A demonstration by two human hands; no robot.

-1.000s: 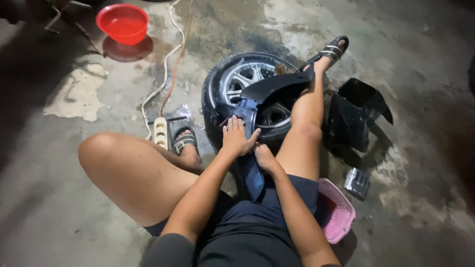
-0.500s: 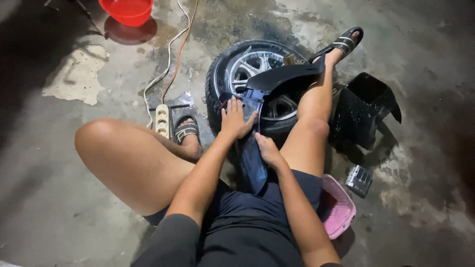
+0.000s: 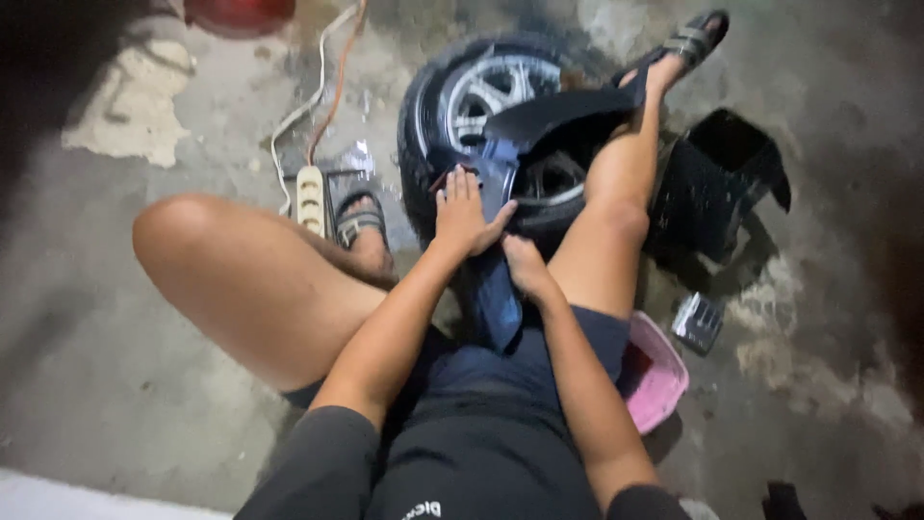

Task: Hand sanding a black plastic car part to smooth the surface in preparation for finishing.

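Head view, person seated on concrete floor (image 3: 106,385), legs spread around the work.

Far left, top: red basin (image 3: 239,13), partly cut off, well apart from the hands. Next, a white power strip (image 3: 311,199) lies on the floor with its cords (image 3: 318,101) running up and away; it sits just beside the left sandal (image 3: 360,220), so likely parked there within reach but clear of the work.

Centre: small wheel (image 3: 486,116), black tyre with silver rim, lies between the legs, apparently hemmed in by them so it cannot roll. A dark blue plastic fender panel (image 3: 500,279) lies over the wheel and runs down toward the lap. Left hand (image 3: 467,214) lies flat on the panel's upper part, fingers spread and together with thumb hooked at the edge, pressing rather than clamping. Right hand (image 3: 526,270) is closed around the panel's lower edge; exact finger wrap is partly hidden. The right leg rests across the wheel, seemingly as a brace.

Right: black plastic housing (image 3: 717,183) stands on the floor beyond the right knee. Below it, a small silver-grey block (image 3: 698,323), then a pink tray (image 3: 654,376) touching the right thigh, probably for loose parts; contents not discernible.
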